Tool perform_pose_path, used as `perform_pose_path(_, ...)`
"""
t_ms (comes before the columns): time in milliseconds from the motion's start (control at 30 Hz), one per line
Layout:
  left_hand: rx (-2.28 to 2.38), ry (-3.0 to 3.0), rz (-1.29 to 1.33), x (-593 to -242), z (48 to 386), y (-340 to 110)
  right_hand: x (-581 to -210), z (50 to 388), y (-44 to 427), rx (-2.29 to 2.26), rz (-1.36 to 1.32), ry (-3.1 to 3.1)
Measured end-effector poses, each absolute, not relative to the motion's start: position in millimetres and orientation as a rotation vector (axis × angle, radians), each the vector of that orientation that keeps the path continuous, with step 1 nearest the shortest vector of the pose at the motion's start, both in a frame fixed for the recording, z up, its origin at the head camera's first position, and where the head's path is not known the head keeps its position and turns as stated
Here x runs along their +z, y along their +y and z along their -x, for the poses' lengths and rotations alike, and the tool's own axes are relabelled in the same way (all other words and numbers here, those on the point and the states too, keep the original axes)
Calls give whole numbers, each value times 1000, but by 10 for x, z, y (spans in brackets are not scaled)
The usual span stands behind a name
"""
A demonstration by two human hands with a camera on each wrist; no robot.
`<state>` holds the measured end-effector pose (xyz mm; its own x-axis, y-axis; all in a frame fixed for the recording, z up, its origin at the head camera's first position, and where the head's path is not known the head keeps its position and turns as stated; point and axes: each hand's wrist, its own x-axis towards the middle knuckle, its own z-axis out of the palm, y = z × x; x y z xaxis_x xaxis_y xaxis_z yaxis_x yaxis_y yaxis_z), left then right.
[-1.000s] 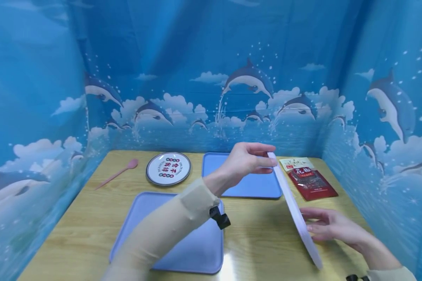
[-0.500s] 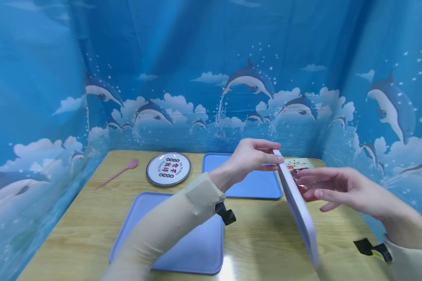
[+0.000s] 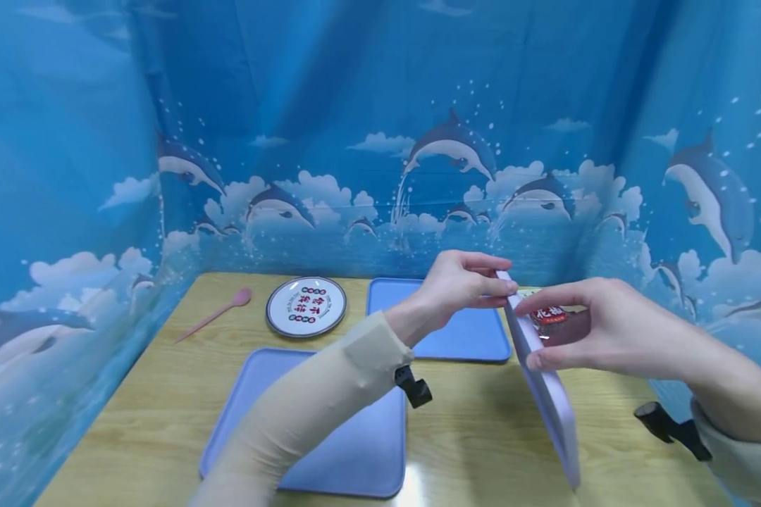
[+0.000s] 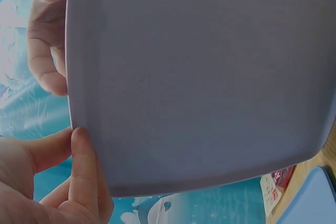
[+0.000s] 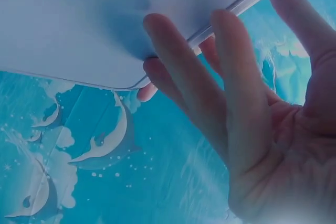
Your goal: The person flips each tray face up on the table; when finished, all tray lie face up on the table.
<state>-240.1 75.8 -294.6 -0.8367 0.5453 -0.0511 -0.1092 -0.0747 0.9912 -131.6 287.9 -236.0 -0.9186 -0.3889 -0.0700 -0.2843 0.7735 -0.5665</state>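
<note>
A pale purple tray [image 3: 548, 401] stands steeply tilted above the table, edge-on in the head view. My left hand [image 3: 453, 289] pinches its upper edge near a corner; in the left wrist view the thumb and fingers meet on the rim. Lower along that edge, my right hand [image 3: 615, 327] holds the tray too. Its thumb is at the rim, and in the right wrist view several long fingers [image 5: 239, 87] lie against the other face. The tray's broad inner face fills most of the left wrist view. Behind it, a red spice packet [image 3: 548, 318] is partly hidden.
A second purple tray [image 3: 355, 451] lies flat at front left, partly under my left forearm. A blue tray [image 3: 463, 334] lies at the back. Left of that are a white plate [image 3: 306, 307] with red lettering and a pink spoon [image 3: 218, 313]. Dolphin-printed curtains [image 3: 330, 141] enclose the table.
My right hand has left the lower part of the tray, moved up beside it and taken hold of its edge. The left hand has shifted slightly right, still gripping the upper edge.
</note>
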Motion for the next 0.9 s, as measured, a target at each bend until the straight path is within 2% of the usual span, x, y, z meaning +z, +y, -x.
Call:
perform_pose_path(433,1959,1747,-458,-2974,2426,752,-2284,1378,2594,-490,530,2924)
perform_pose_path(900,1894,1781,-543,-2959,2400,771,-2116,1388,2685,-329,458,2896)
